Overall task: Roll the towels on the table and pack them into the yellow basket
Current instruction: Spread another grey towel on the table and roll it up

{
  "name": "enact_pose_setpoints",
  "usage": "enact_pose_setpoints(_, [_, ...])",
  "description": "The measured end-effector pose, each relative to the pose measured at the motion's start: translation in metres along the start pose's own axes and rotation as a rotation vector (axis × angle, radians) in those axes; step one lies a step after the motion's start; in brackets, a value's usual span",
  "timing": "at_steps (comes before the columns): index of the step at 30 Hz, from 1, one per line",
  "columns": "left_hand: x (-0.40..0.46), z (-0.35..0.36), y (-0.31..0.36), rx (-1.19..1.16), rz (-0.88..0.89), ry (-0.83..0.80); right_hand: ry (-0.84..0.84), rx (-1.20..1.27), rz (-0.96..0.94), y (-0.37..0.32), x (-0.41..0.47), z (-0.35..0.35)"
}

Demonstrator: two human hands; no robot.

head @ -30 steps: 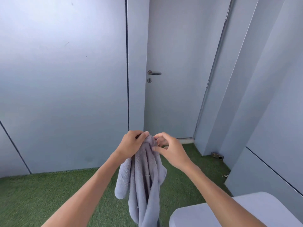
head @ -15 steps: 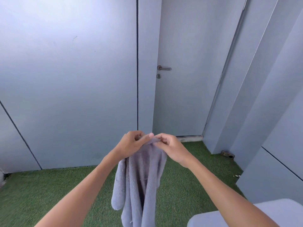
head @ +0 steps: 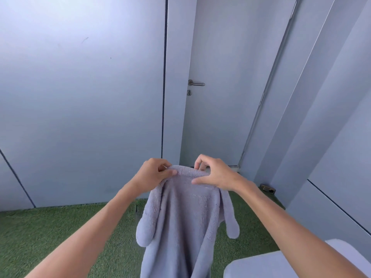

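Towel (head: 180,213) hangs unrolled, top edge pinched by left hand (head: 154,173) and right hand (head: 216,173); next: spreading on worktop (head: 281,265).

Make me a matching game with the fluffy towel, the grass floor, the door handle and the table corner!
Things:
1. soft grey terry towel
2. green artificial grass floor
3. silver metal door handle
4. white rounded table corner

Places:
A. bottom right
B. on the closed door
C. hanging from both hands
D. under everything

Pairs: 1-C, 2-D, 3-B, 4-A
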State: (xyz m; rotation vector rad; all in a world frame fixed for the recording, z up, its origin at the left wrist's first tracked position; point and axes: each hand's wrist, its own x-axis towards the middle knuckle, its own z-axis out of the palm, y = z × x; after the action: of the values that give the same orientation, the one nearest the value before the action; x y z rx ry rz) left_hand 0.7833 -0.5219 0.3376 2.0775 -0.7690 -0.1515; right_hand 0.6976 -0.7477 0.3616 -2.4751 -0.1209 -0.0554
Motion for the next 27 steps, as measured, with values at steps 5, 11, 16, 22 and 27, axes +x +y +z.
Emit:
enact_pose_setpoints(5, [-0.009,0.001,0.008,-0.121,-0.08,-0.218,-0.014,0.2,0.043,0.013,-0.006,-0.008])
enact_pose_setpoints(11, [-0.006,0.011,0.013,0.006,0.082,0.021,-0.002,0.265,0.07,0.013,-0.017,0.005])
enact_pose_setpoints(16, [-0.006,0.008,0.021,-0.016,0.012,0.002,0.07,0.117,-0.035,0.008,-0.019,0.007])
enact_pose_setpoints(22, [-0.015,0.012,0.024,-0.193,-0.075,-0.174,0.026,0.205,-0.011,0.009,-0.017,0.007])
enact_pose_setpoints(27, [-0.016,0.009,0.02,-0.028,0.109,-0.08,-0.013,0.285,0.01,0.002,-0.024,0.008])
